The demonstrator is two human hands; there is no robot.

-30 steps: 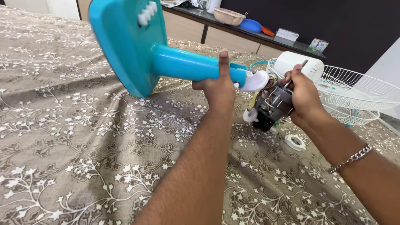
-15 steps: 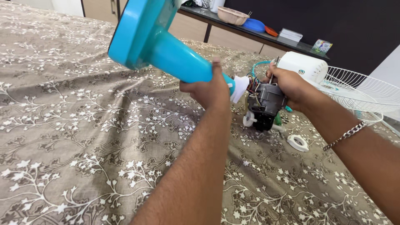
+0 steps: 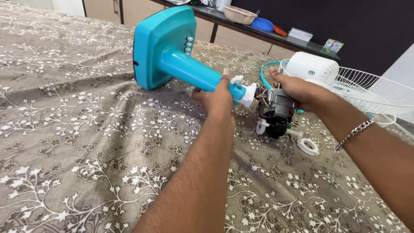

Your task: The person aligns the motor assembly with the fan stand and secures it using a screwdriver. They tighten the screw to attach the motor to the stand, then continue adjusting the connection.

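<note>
Left hand point(image 3: 217, 96) wrapped round turquoise fan stand point(image 3: 189, 69), long axis slanting up-left toward far bed point(image 3: 86, 142) edge; right hand point(image 3: 297, 91) clasping fan motor point(image 3: 276, 113) at stand's near-right tip.

Both hands point(image 3: 220, 97) point(image 3: 297, 90) forward (fingers curled); forearms extended

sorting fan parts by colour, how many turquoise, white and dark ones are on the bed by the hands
turquoise: 1, the fan stand
white: 3, the motor cover, wire guard and ring
dark: 1, the motor
total: 5
</note>
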